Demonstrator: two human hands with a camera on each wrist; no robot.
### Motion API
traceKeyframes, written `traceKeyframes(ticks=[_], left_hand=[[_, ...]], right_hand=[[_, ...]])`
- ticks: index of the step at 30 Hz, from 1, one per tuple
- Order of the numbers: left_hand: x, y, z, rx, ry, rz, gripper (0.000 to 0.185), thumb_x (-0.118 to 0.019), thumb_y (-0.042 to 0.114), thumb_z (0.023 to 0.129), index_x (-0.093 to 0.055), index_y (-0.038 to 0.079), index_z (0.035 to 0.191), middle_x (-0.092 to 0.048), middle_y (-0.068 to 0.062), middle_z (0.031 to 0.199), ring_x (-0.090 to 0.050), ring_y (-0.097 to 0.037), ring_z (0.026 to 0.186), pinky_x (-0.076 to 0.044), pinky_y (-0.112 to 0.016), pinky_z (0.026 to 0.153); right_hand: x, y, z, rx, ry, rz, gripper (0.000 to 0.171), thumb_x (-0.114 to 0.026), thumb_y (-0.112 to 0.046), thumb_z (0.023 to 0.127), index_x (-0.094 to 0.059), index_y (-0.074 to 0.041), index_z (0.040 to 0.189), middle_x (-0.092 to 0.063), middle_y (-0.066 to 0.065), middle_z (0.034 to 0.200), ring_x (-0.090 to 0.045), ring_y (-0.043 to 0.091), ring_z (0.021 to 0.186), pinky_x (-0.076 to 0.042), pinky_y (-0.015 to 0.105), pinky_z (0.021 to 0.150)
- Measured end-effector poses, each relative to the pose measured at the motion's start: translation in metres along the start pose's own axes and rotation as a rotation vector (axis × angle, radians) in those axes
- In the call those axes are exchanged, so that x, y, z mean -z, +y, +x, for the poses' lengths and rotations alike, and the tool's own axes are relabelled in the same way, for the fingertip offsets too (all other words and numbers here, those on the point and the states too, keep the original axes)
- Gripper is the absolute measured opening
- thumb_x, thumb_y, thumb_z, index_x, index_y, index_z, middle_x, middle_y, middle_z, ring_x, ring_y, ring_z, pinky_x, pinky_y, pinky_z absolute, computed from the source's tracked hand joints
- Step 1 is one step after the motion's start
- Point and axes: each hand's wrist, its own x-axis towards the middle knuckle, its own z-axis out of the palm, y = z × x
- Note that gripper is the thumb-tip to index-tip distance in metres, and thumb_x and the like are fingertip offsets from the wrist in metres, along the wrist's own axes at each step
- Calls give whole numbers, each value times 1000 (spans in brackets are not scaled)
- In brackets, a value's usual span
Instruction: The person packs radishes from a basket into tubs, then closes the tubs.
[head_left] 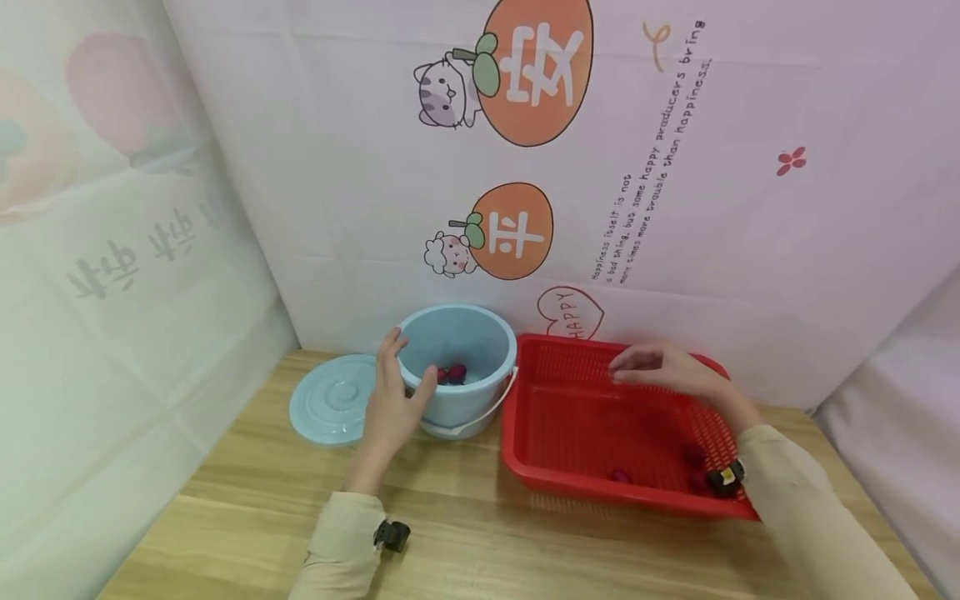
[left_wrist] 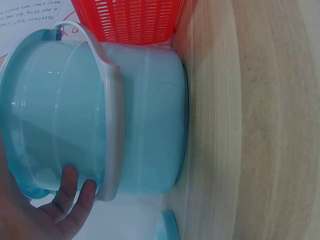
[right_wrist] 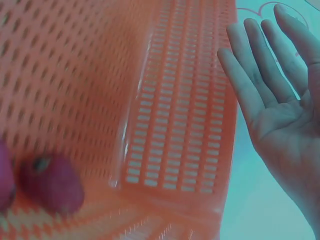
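A light blue bucket (head_left: 453,407) stands upright on the table, its white handle (head_left: 491,408) lowered on the near side. Dark red round fruits (head_left: 457,373) lie at its bottom. My left hand (head_left: 392,406) is at the bucket's left rim, fingers spread and loosely bent, fingertips right by the wall in the left wrist view. Over the red basket (head_left: 585,425) hovers my right hand (head_left: 667,369), palm bare and fingers loosely extended in the right wrist view. Several dark red fruits (right_wrist: 54,185) rest in the basket's near right part, partly hidden by the right wrist.
A light blue lid (head_left: 330,404) lies flat on the wooden table (head_left: 450,517), left of the bucket. The basket stands right beside the bucket. Behind both hangs a white printed cloth (head_left: 360,208), with more cloth at the left and right sides.
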Motion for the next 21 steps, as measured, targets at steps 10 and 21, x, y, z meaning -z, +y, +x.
traceKeyframes(ticks=[10, 21], left_hand=[[0, -3, 0, -1, 9, -16, 78, -56, 59, 103, -21, 27, 165, -11, 16, 174, -47, -38, 143, -47, -66, 101], [-2, -1, -2, 9, 5, -17, 84, -56, 62, 103, -17, 25, 167, -13, 9, 175, -47, -40, 143, -47, -67, 101]], right_hand=[[9, 1, -19, 27, -286, -135, 34, -75, -17, 100, -70, 6, 125, -73, 21, 121, -73, 23, 110, -59, 28, 88], [13, -12, -32, -176, -384, -376, 30, -81, -19, 93, -73, -5, 119, -71, 7, 115, -65, 23, 105, -58, 43, 90]])
